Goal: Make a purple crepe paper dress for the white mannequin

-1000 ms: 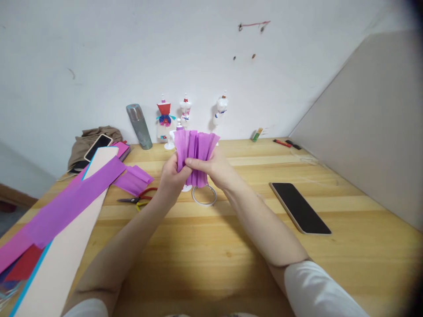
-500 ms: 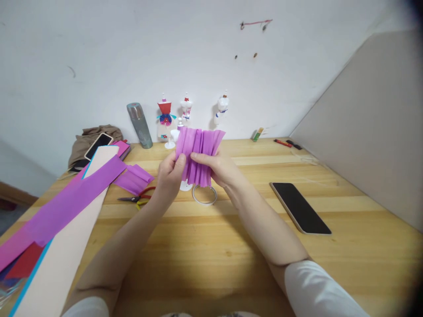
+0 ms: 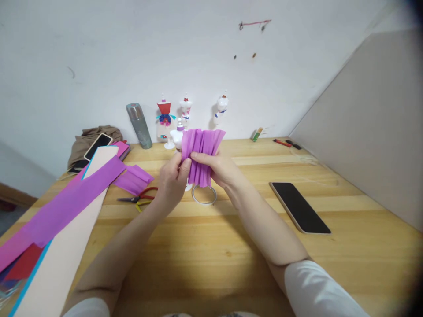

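Observation:
Between my hands is a piece of purple crepe paper [image 3: 201, 143], gathered into upright pleats and held above the table. My left hand [image 3: 173, 174] pinches its left edge between thumb and fingers. From the right, my right hand [image 3: 220, 167] grips it, thumb across the front and fingers hidden behind. Just behind the paper stands a small white dress-form figure [image 3: 177, 135] with a purple neck, partly covered. A white ring [image 3: 205, 202] lies on the table below the paper. Left of my left wrist are scissors [image 3: 135, 200] with red and yellow handles.
Purple crepe strips [image 3: 76, 198] and a long pale board [image 3: 82, 229] lie at left, with a smaller purple piece [image 3: 134, 179] beside them. A phone [image 3: 300, 208] lies at right. Along the wall stand a thermos flask [image 3: 139, 126], several decorated dress forms [image 3: 164, 112] and a glue stick [image 3: 257, 134].
My left hand has moved a little to the right, drawing the left side of the crepe paper into a narrower bunch. My right hand stays nearly still.

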The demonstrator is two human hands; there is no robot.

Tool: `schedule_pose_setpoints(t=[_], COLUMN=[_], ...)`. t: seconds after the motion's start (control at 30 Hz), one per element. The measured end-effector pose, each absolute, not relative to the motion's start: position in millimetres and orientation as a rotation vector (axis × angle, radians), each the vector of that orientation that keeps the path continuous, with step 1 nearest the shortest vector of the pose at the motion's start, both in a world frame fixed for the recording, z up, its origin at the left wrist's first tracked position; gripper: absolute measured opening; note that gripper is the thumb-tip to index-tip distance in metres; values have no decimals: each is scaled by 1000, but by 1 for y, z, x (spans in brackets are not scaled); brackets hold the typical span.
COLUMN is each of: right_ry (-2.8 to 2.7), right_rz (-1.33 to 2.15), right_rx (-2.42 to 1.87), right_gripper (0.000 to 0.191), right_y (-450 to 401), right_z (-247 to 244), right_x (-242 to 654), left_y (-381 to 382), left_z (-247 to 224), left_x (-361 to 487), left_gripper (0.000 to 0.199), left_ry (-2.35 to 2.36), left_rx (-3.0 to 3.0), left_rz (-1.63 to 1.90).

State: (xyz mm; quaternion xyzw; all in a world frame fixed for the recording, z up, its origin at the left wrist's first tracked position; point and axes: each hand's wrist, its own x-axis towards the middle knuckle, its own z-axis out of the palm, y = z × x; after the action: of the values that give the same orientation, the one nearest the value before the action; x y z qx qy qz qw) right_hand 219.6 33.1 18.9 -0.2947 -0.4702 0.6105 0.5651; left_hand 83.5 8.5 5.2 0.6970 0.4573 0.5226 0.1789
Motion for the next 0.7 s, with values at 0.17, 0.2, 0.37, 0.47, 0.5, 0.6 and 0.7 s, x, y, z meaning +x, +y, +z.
schedule_pose_setpoints(t=[0.17, 0.2, 0.37, 0.47, 0.5, 0.6, 0.7], right_ry=[-1120, -1129, -1142, -1140, -1131, -1109, -1118], right_rz=[1440, 1433, 1417, 1405, 1402, 1397, 1396], right_rx=[-672, -666, -649, -633, -627, -627, -654], right_gripper=[39, 39, 37, 36, 36, 37, 37], right_y=[32, 32, 33, 34, 34, 34, 34], right_z=[21, 21, 20, 20, 20, 21, 20], right_x=[219, 220, 221, 221, 221, 220, 220], left_y=[10, 11, 14, 15, 15, 15, 14], left_z=[4, 4, 4, 3, 3, 4, 5], left_x=[82, 82, 80, 79, 79, 79, 80], left_gripper=[22, 23, 27, 27, 27, 27, 25], left_ry=[1351, 1363, 1366, 1387, 1388, 1367, 1372], left_rx=[1966, 1945, 1895, 1886, 1885, 1888, 1933], left_rz=[1546, 1564, 1659, 1685, 1685, 1662, 1569])
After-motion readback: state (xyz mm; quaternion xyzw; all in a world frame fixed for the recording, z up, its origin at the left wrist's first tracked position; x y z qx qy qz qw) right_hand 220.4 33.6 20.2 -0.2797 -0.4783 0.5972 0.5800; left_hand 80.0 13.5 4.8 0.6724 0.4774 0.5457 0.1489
